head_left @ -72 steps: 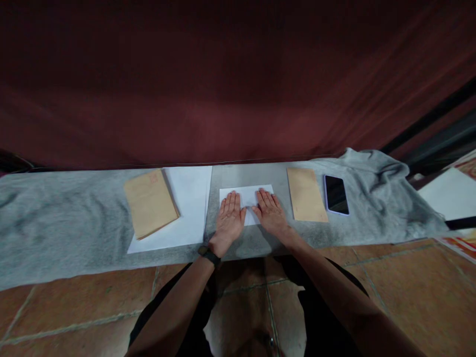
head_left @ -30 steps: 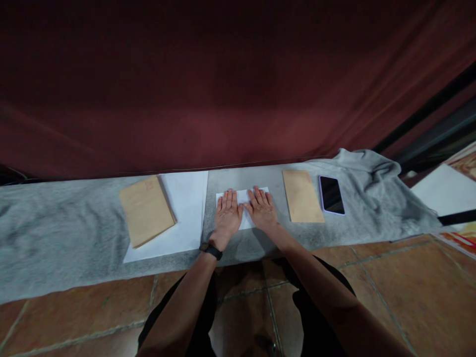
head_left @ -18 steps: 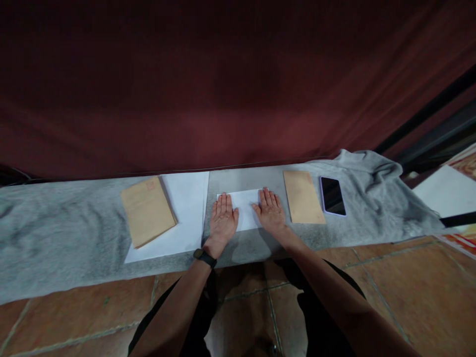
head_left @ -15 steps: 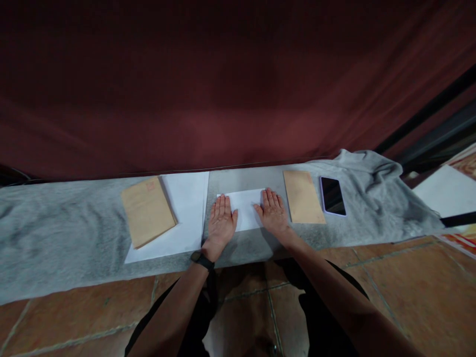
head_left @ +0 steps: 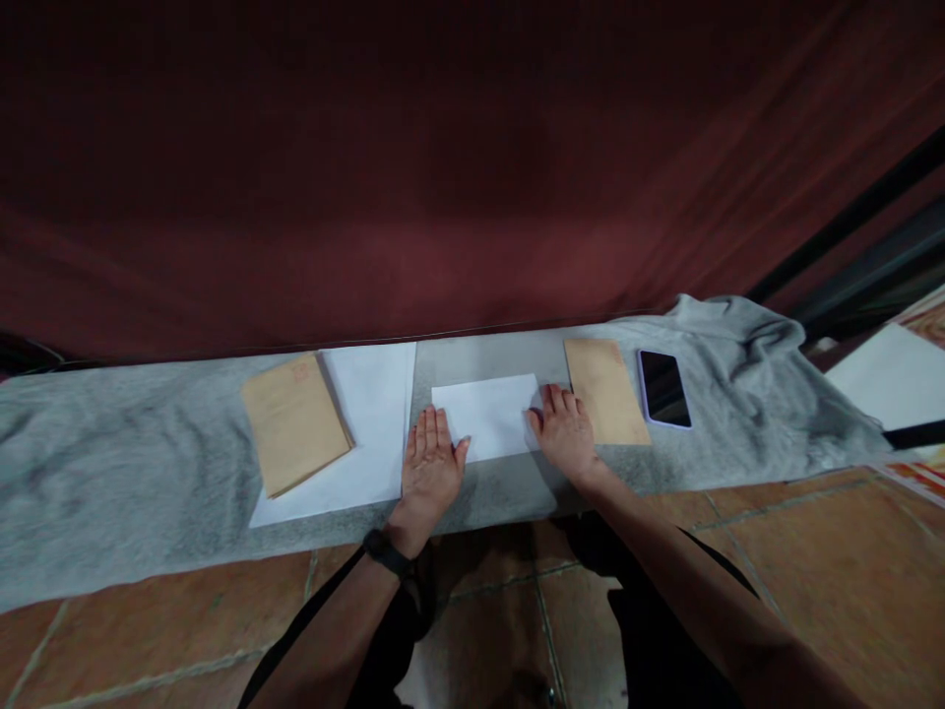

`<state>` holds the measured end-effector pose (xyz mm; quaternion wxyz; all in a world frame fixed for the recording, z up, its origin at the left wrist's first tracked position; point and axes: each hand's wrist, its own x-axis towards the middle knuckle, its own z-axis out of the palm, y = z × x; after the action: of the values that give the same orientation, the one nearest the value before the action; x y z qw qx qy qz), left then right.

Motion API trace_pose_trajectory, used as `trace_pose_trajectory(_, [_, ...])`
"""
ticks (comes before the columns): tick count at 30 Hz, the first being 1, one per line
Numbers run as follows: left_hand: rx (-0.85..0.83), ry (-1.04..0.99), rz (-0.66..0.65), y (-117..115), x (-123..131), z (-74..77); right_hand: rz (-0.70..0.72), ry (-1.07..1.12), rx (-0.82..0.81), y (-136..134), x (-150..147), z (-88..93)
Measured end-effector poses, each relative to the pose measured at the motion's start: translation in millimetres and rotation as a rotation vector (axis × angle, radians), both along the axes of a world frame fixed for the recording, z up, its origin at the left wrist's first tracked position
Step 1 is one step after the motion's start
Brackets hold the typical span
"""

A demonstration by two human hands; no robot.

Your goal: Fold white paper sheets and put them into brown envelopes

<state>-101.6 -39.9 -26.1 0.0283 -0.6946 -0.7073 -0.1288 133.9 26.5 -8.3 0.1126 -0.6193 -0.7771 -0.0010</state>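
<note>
A folded white paper (head_left: 488,414) lies flat on the grey cloth (head_left: 148,473) in front of me. My left hand (head_left: 428,463) rests palm down, fingers stretched out, at the paper's near left corner. My right hand (head_left: 567,433) lies flat and open at the paper's right edge, between it and a brown envelope (head_left: 605,390). Neither hand holds anything. A black band sits on my left wrist.
A stack of brown envelopes (head_left: 293,421) lies on white sheets (head_left: 369,414) to the left. A dark phone (head_left: 663,388) lies right of the single envelope. The cloth bunches up at the far right (head_left: 745,345). A dark red curtain (head_left: 443,177) hangs behind. Tiled floor (head_left: 812,561) is below.
Both hands slid outward from the middle of the white paper to its left and right edges, uncovering most of it. The left hand also drew back toward me.
</note>
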Motion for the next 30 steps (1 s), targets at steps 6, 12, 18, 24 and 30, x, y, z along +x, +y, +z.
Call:
trace_pose_trajectory(6, [0.030, 0.000, -0.046, -11, 16, 13.3, -0.083, 0.017, -0.104, 7, 1, 15.8])
trace_pose_trajectory(12, [-0.135, 0.022, -0.358, -16, 43, 23.4, -0.171, 0.082, -0.227, 13, 3, 17.7])
trace_pose_trajectory(18, [-0.106, 0.012, -0.325, -13, 45, 21.9, -0.178, 0.309, -0.395, 22, 11, 17.7])
trace_pose_trajectory(24, [-0.036, 0.027, -0.276, -10, 48, 29.0, -0.050, 1.134, -0.716, 20, 14, 20.7])
trace_pose_trajectory(30, [-0.024, 0.067, -0.220, 5, 35, 52.4, 0.016, 1.520, -0.952, 4, 10, 41.0])
